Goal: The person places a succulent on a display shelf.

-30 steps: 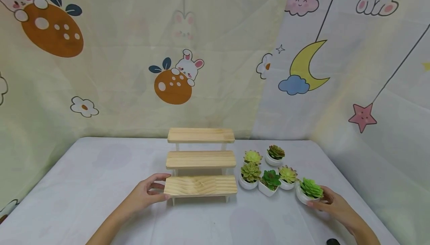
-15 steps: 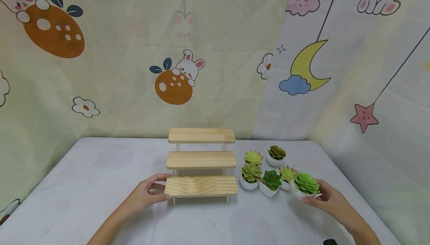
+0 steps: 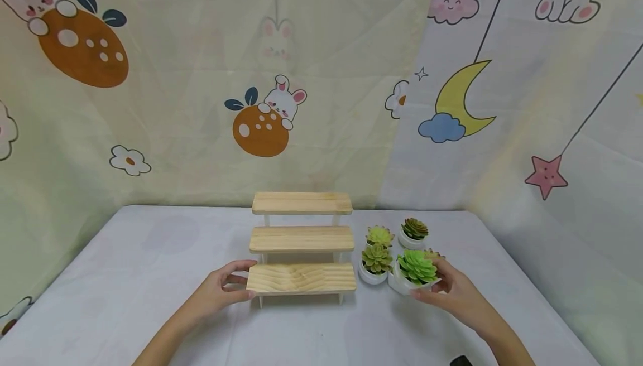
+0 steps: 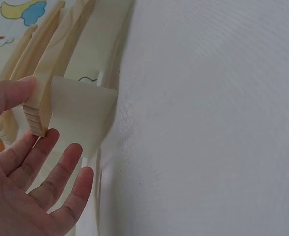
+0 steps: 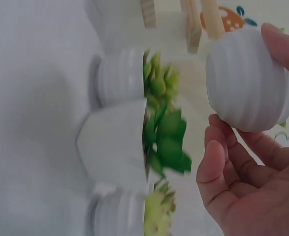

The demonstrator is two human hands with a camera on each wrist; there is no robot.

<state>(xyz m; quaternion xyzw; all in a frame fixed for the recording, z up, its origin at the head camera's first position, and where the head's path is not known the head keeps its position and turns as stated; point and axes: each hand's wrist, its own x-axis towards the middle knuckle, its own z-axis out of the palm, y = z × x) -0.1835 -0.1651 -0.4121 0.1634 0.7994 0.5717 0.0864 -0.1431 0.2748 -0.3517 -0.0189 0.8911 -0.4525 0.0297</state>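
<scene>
A three-tier wooden display stand stands mid-table on pale legs. My left hand holds the left end of its lowest board. In the left wrist view, thumb and index finger of my left hand pinch the board's end, while the other fingers spread below. My right hand grips a bright green potted succulent by its white pot, raised off the table. The right wrist view shows that ribbed pot between thumb and fingers. Below it a dark green succulent sits in an angular pot, mostly hidden in the head view.
Right of the stand, more potted succulents stand close together: an olive-green one, a yellow-green one and a dark reddish-green one. A dark object shows at the bottom edge. A printed cloth hangs behind the table.
My right hand has lifted the bright green succulent and carried it left, over the dark green one. The left hand keeps its place on the stand.
</scene>
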